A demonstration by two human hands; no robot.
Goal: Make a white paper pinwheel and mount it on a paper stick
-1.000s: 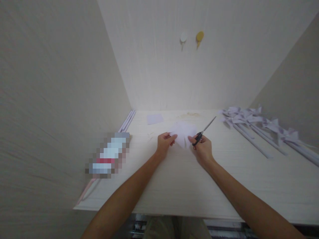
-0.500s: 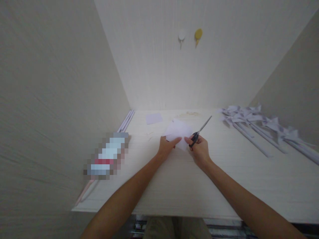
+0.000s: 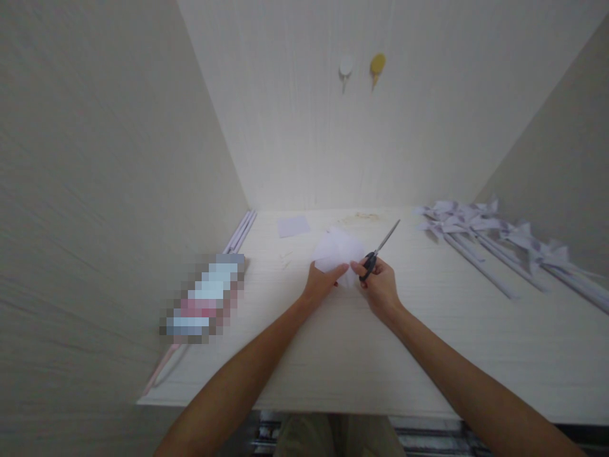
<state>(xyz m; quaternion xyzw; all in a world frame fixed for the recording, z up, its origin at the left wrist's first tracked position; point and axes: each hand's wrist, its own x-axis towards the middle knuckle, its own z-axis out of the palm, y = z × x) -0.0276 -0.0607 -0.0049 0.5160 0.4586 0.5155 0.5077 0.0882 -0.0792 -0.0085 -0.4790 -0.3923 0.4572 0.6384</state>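
My left hand [image 3: 321, 282] pinches the near edge of a white sheet of paper [image 3: 335, 247] lying on the pale table [image 3: 361, 355]. My right hand [image 3: 378, 285] also touches that paper with thumb and forefinger while gripping black-handled scissors [image 3: 379, 248]. The scissor blades point up and to the right, away from me, and look closed. Both hands sit close together at the middle of the table.
A small pale paper square [image 3: 293, 225] lies behind the hands. Several paper pinwheels on long sticks [image 3: 480, 235] lie at the right. Thin white sticks [image 3: 240, 231] run along the left wall, beside a blurred-out object [image 3: 204, 298]. Two hooks [image 3: 361, 66] hang on the back wall.
The two hands have drawn closer together on the paper. The paper has shifted slightly left, and the scissors with it.
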